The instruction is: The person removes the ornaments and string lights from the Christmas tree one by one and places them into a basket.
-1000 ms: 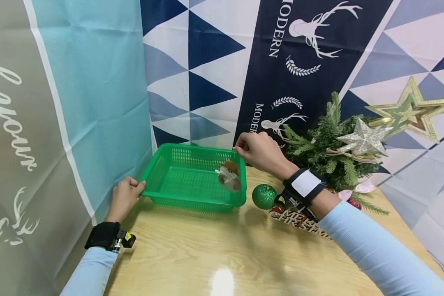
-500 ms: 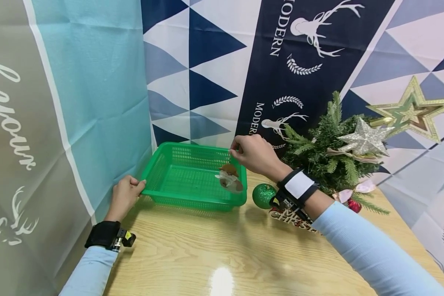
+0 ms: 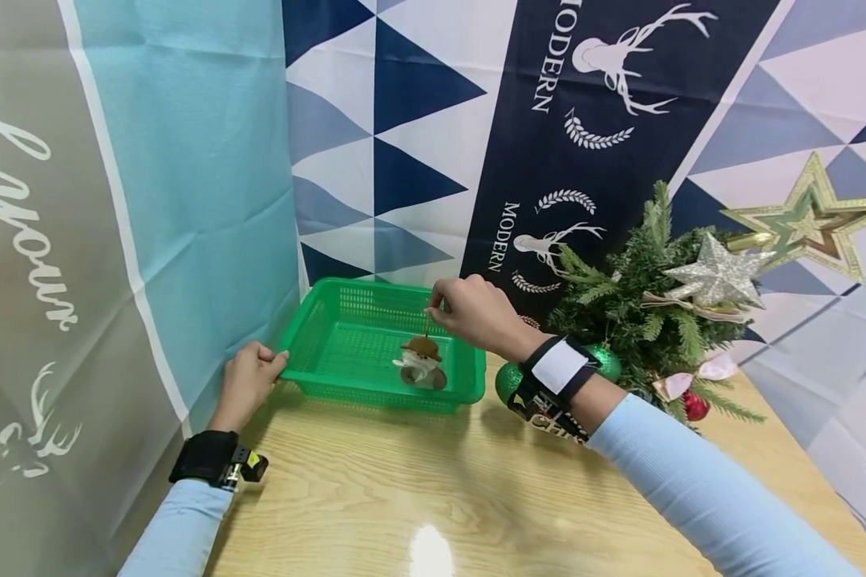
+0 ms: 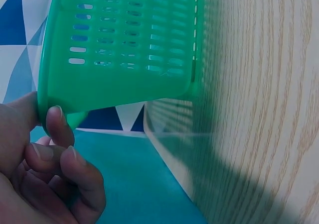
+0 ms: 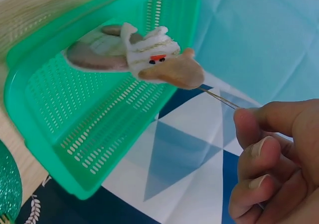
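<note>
My left hand (image 3: 248, 383) pinches the near left corner of a green plastic basket (image 3: 346, 353) by its rim; in the left wrist view, thumb and forefinger sit at the rim (image 4: 44, 79). A small plush snowman ornament (image 3: 422, 369) with a brown hat, white scarf and orange nose hangs from a thin gold string (image 5: 219, 98). The string's end is between the thumb and forefinger of my right hand (image 3: 479, 316). In the head view, the ornament overlaps the right half of the basket, below the raised right hand.
Right of the basket lies a green glitter bauble (image 3: 508, 383), partly behind my right wrist. A wooden letter sign (image 3: 548, 425) is mostly covered by that wrist. A small Christmas tree (image 3: 621, 280) with a silver star (image 3: 718, 268) stands at the right. Fabric backdrops close off the back and left.
My right hand has moved left and slightly down from the basket's right corner, carrying the ornament further over the basket. The left hand keeps its hold on the rim.
</note>
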